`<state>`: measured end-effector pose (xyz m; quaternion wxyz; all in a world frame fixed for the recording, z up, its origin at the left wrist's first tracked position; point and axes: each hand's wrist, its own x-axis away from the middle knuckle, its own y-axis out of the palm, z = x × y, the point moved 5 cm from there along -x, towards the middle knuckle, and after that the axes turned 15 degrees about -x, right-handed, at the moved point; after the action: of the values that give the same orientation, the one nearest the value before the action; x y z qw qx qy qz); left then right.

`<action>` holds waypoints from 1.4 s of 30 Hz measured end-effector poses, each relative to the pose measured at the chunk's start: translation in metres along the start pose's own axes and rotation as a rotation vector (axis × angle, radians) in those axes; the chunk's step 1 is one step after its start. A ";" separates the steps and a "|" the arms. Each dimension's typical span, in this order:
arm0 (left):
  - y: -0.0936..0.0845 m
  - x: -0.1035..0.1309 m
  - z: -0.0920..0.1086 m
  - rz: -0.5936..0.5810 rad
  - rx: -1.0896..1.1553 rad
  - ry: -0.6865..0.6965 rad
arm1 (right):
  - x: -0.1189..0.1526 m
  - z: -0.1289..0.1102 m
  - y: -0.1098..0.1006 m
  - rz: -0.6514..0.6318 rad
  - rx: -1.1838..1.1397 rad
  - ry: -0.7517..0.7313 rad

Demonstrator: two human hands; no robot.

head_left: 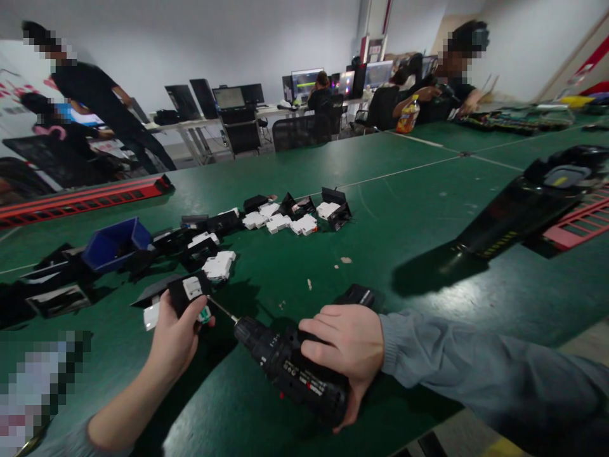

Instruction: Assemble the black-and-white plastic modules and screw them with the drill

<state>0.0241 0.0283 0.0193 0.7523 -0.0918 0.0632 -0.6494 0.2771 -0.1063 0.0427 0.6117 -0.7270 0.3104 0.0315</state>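
My right hand (pixel 340 343) is wrapped round a black cordless drill (pixel 290 365) that lies tilted on its side, its long bit pointing left. In my left hand (pixel 176 336) is a small black box (pixel 183 295) with a white circuit breaker (pixel 193 288) set in it, pinched between thumb and fingers. A bit of green shows by the fingertips. The tip of the bit meets the right side of this box, or stops just short; I cannot tell which. Just behind sits a white breaker (pixel 219 264) on the green tabletop.
Several white breakers (pixel 280 222) and black boxes lie in a row beyond my hands. A blue bin (pixel 118 244) stands left among black parts. A black handheld vacuum (pixel 518 206) lies at right, near red racks (pixel 583 222). A drink bottle (pixel 408 115) and people are farther back.
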 end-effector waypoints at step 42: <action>-0.001 -0.002 -0.004 -0.028 0.032 0.037 | -0.005 -0.003 -0.004 -0.037 0.018 -0.012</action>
<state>0.0218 0.0303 0.0158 0.7431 -0.0686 0.0653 -0.6624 0.2743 -0.1070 0.0490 0.6205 -0.7269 0.2934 0.0217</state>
